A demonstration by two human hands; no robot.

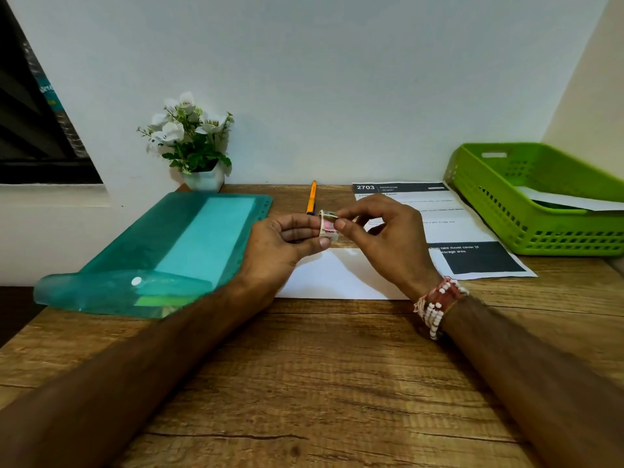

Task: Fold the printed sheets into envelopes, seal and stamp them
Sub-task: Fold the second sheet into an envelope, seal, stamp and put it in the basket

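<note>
**Stamp pinched between both hands over the envelope**

Fingers of both hands are meeting on the small stamp in the air, just above the white envelope that is lying flat near the middle of the desk. The left hand is gripping its left side between thumb and curled fingers. The right hand, with a beaded bracelet on its wrist, is nipping the upper right edge with its fingertips, perhaps peeling it, though that is too small to tell.

It is looking feather-light, thin and limp, already curling – likely to crease or tear if tugged, so holding it by the very edges and laying it on flat seems wisest. The envelope is light too and may be sliding on the wood when pressed.

Nothing is lying between the stamp and the envelope. A printed sheet is sitting toward the back right, just beside the envelope, with a green basket holding a paper at the back right corner. A teal folder is filling the left side, a pen is lying at the back edge behind the hands – and a flower pot is standing back left.
</note>
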